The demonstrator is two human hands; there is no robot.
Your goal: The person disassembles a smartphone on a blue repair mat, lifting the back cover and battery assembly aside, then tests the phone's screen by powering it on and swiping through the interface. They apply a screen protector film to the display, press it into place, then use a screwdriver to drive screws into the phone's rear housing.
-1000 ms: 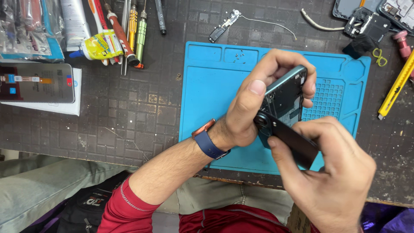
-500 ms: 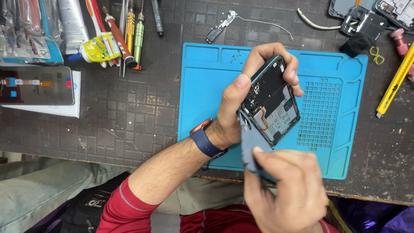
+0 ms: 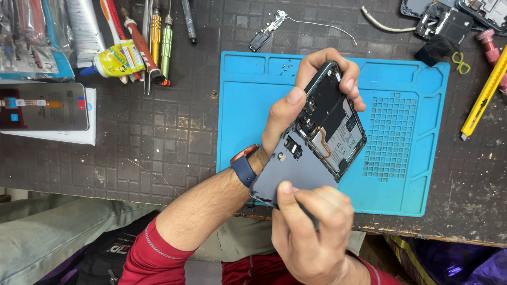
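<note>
My left hand (image 3: 288,113), with a watch on its wrist, grips an opened phone (image 3: 332,126) by its top and side above the blue work mat (image 3: 401,179). The phone's inner boards, a battery and an orange flex cable are exposed. My right hand (image 3: 311,232) sits at the lower middle and pinches the grey-blue back cover (image 3: 296,174). The cover is lifted off the phone's lower half and angled toward me. It still overlaps the phone's edge near the camera cut-outs.
Screwdrivers (image 3: 158,37) and a yellow glue tube (image 3: 119,58) lie at the top left. A display panel (image 3: 45,105) rests on a white box at the left. A small part with a wire (image 3: 269,29), dismantled phone pieces (image 3: 443,21) and a yellow utility knife (image 3: 483,95) lie at the top and right.
The phone has been turned so its open inside faces up. The back cover has come away from the body and swung down toward me in my right hand.
</note>
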